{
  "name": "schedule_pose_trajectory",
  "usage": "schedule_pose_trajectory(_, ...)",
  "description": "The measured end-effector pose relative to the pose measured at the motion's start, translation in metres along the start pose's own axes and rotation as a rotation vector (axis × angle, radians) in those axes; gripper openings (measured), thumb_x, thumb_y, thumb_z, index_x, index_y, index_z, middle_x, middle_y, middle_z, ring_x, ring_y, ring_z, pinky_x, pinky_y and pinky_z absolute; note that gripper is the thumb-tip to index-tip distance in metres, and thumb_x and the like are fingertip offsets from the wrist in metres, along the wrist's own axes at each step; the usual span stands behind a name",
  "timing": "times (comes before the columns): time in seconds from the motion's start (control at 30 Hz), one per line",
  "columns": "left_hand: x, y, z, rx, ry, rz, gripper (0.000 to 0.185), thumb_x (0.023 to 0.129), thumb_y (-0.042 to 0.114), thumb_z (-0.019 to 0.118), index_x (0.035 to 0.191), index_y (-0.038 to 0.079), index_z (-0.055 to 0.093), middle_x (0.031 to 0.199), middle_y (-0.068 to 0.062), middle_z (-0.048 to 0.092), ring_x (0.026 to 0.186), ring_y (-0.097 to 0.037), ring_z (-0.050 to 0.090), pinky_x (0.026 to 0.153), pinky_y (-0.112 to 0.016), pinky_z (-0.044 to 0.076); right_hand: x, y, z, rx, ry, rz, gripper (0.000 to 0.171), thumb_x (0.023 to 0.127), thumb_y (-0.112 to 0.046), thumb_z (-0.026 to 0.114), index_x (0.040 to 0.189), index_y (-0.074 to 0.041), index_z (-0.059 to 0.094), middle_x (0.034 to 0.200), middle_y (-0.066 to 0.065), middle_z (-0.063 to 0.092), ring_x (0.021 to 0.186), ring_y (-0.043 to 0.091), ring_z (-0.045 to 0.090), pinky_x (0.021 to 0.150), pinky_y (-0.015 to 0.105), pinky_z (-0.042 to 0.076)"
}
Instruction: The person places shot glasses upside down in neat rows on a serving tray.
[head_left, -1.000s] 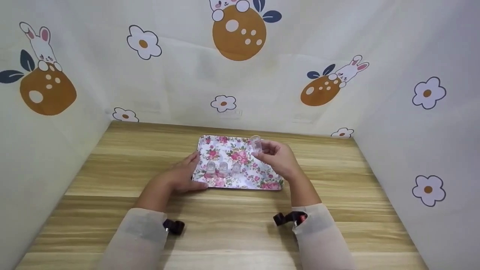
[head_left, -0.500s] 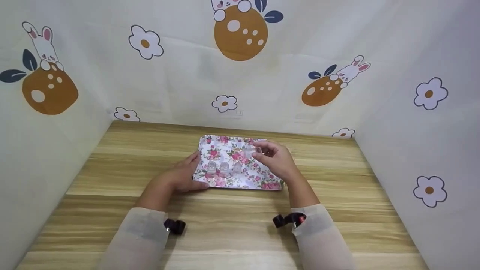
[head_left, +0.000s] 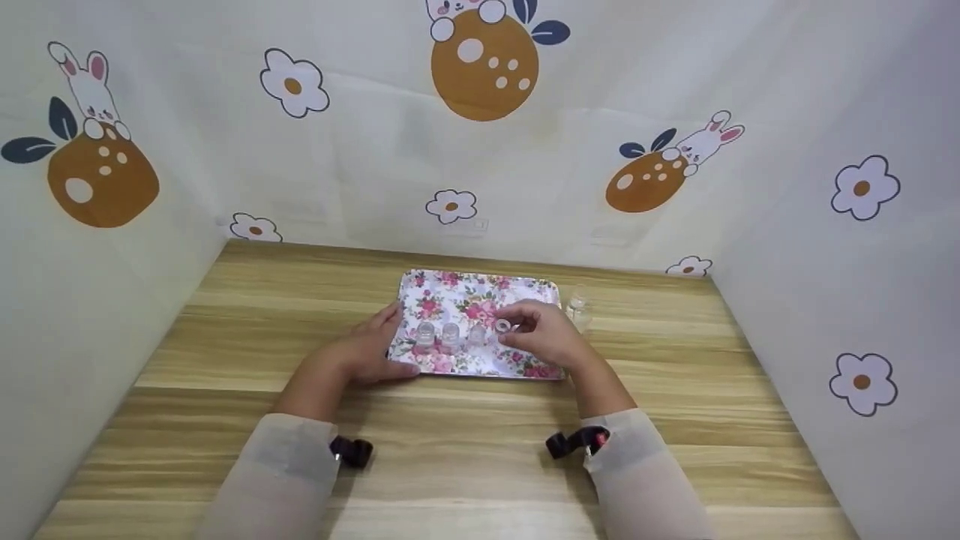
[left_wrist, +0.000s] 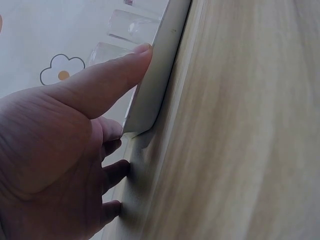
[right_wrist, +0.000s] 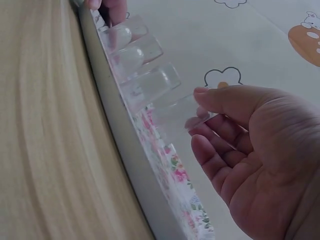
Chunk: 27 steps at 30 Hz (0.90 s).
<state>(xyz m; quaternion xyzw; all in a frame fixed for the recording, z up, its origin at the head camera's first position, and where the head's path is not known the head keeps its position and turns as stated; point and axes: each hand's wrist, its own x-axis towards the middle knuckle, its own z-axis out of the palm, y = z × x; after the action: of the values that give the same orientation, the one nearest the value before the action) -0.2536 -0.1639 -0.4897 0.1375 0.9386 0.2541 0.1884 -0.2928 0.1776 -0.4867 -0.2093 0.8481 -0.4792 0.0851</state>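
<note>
Pinching clear cup at right hand's fingertips, just beside three-cup row.
Left hand flat, fingers straight, thumb pressing floral tray edge.

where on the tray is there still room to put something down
The far half of the floral tray, behind the row of clear cups, is bare. The near strip is crowded: cups, left hand at the edge, right hand pinching a fourth cup.
</note>
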Motion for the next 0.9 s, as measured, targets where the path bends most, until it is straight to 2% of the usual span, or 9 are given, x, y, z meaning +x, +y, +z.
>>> schedule_pose_trajectory(0.23, 0.000, 0.001, -0.001, 0.011, -0.009, -0.003, 0.117, 0.096, 0.060, 0.073, 0.173, 0.005, 0.004, 0.183, -0.014, -0.003, 0.167, -0.049, 0.005, 0.135, -0.068, 0.011, -0.001, 0.003, 0.004, -0.041, -0.043, 0.031, 0.044, 0.090, -0.014, 0.084, 0.133, -0.011, 0.075, 0.129, 0.007, 0.075, 0.114, 0.023, 0.073, 0.101, 0.035, 0.063)
schedule_pose_trajectory(0.4, 0.000, 0.001, 0.000, 0.018, -0.004, -0.007, 0.118, 0.095, 0.061, 0.073, 0.173, 0.007, 0.004, 0.183, -0.012, -0.004, 0.167, -0.047, 0.004, 0.135, -0.069, 0.010, -0.001, -0.001, 0.002, -0.017, -0.033, 0.007, 0.047, 0.094, -0.025, 0.082, 0.137, -0.009, 0.072, 0.135, 0.012, 0.073, 0.119, 0.028, 0.072, 0.104, 0.039, 0.062)
schedule_pose_trajectory(0.53, 0.000, 0.001, 0.000, 0.022, -0.003, -0.010, 0.118, 0.094, 0.062, 0.073, 0.173, 0.007, 0.004, 0.183, -0.012, -0.004, 0.168, -0.046, 0.005, 0.134, -0.070, 0.009, -0.004, -0.005, -0.006, 0.003, 0.016, -0.004, 0.046, 0.099, -0.031, 0.078, 0.139, -0.009, 0.070, 0.139, 0.014, 0.073, 0.115, 0.031, 0.072, 0.099, 0.040, 0.062)
schedule_pose_trajectory(0.73, 0.001, 0.001, 0.000, 0.014, -0.007, -0.022, 0.118, 0.094, 0.063, 0.073, 0.173, 0.008, 0.004, 0.183, -0.012, -0.004, 0.167, -0.048, 0.006, 0.135, -0.068, 0.012, -0.013, -0.002, -0.028, 0.001, 0.125, -0.035, 0.044, 0.100, -0.026, 0.078, 0.141, -0.013, 0.070, 0.140, 0.013, 0.073, 0.121, 0.035, 0.070, 0.100, 0.038, 0.060)
schedule_pose_trajectory(0.83, 0.001, 0.001, 0.000, 0.009, -0.007, -0.021, 0.118, 0.095, 0.062, 0.073, 0.173, 0.008, 0.004, 0.183, -0.012, -0.004, 0.167, -0.048, 0.006, 0.135, -0.068, 0.012, -0.021, 0.005, -0.044, 0.014, 0.188, -0.021, 0.044, 0.098, -0.023, 0.080, 0.141, -0.014, 0.071, 0.140, 0.015, 0.072, 0.123, 0.037, 0.069, 0.098, 0.034, 0.060)
schedule_pose_trajectory(0.9, 0.000, 0.000, 0.000, 0.003, -0.008, -0.021, 0.117, 0.095, 0.061, 0.073, 0.173, 0.009, 0.004, 0.183, -0.011, -0.005, 0.167, -0.048, 0.005, 0.135, -0.068, 0.012, -0.027, 0.011, -0.056, 0.020, 0.228, -0.004, 0.044, 0.098, -0.021, 0.080, 0.140, -0.013, 0.071, 0.140, 0.016, 0.071, 0.120, 0.036, 0.069, 0.092, 0.029, 0.061)
